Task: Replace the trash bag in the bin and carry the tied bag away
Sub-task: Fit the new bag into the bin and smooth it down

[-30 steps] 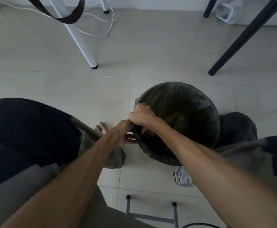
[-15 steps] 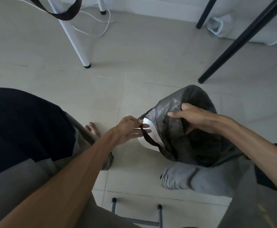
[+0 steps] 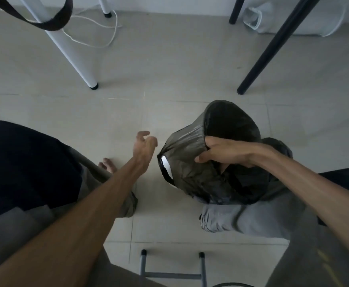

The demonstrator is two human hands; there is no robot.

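A dark grey trash bag (image 3: 188,146) covers a white bin (image 3: 166,165) on the tiled floor between my knees; only a sliver of the bin's white wall shows at the left. My right hand (image 3: 217,151) grips the bag's rim, gathered and pulled up toward me, while the far side of the bag mouth stays open and dark inside. My left hand (image 3: 143,145) hovers just left of the bag with fingers apart, holding nothing and not touching it.
A white table leg (image 3: 70,56) and a white cable (image 3: 99,30) lie at the back left. A black leg (image 3: 273,46) slants at the back right. A grey stool frame (image 3: 171,272) is near me. My bare foot (image 3: 107,164) rests left of the bin.
My left hand has let go of the bag rim and pulled back to the left. My right hand moved from the near rim and gathered the bag upward, exposing a bit of white bin.
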